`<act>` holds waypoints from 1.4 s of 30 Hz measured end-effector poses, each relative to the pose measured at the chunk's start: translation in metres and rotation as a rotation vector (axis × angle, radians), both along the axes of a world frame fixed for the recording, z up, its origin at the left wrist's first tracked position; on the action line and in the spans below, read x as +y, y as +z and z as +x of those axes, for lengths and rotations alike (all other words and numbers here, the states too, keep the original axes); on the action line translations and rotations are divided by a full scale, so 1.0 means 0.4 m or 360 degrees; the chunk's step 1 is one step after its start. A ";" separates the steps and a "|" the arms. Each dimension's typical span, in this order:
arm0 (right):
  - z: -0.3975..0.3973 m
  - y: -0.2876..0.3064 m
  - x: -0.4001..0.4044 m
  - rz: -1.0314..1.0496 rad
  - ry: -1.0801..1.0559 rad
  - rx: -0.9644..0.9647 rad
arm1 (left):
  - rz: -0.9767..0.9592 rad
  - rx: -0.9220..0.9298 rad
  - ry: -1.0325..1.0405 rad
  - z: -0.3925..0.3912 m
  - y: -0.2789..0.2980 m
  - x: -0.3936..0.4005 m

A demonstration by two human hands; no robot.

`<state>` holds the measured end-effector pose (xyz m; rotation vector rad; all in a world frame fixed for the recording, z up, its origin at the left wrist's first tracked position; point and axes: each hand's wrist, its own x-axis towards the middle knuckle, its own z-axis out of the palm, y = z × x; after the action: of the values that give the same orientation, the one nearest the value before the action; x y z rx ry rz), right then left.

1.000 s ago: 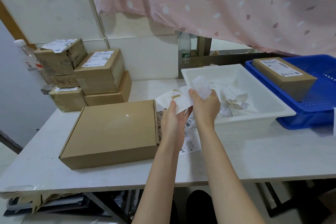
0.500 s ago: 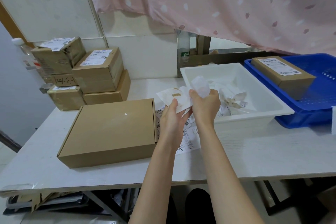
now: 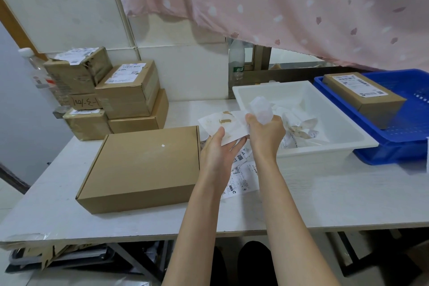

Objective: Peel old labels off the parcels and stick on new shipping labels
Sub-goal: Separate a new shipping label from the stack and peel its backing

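Note:
A flat brown parcel (image 3: 144,165) lies on the table with a bare top, save a tiny white scrap. Just right of it, both hands hold a peeled white label (image 3: 222,123) with brown cardboard bits stuck to it. My left hand (image 3: 218,151) pinches its lower edge. My right hand (image 3: 267,132) grips its crumpled right end, which sticks up above the fist. Under the hands a strip of printed shipping labels (image 3: 242,175) lies on the table.
A white bin (image 3: 325,146) with several crumpled old labels stands to the right. A blue basket (image 3: 408,132) beyond it holds a labelled parcel (image 3: 362,95). Several labelled parcels (image 3: 125,90) are stacked at the back left. A plastic bottle (image 3: 236,60) stands at the wall.
Both hands keep hold of the peeled label and have barely shifted. The right hand has crumpled its end a little tighter.

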<state>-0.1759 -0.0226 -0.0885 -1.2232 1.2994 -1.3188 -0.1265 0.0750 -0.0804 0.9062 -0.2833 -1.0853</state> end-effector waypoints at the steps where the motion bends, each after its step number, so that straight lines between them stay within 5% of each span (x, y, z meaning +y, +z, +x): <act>1: -0.002 0.002 0.002 0.0015 0.0017 -0.0027 | -0.0007 0.0022 -0.0009 0.002 0.000 0.001; 14: -0.038 0.042 0.047 0.0044 0.0759 -0.0018 | -0.0077 0.0109 0.0117 0.056 -0.032 -0.018; 22: -0.017 0.011 0.047 -0.0164 0.0469 0.0198 | -0.0063 0.0014 0.0030 0.050 -0.042 -0.024; 29: -0.023 0.059 0.051 -0.0072 0.0736 -0.0124 | -0.0001 -0.0123 -0.0021 0.059 -0.046 -0.028; 33: -0.009 0.061 0.041 0.0016 0.0473 -0.0032 | -0.0110 -0.0324 0.0107 0.054 -0.031 -0.022; 42: 0.015 0.036 0.034 -0.0021 0.0136 0.0248 | -0.0095 -0.0552 -0.0165 0.049 -0.034 -0.018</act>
<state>-0.1700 -0.0090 -0.0741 -1.3983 1.3333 -1.1925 -0.1070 0.0677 -0.0938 1.0336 -0.6525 -1.0055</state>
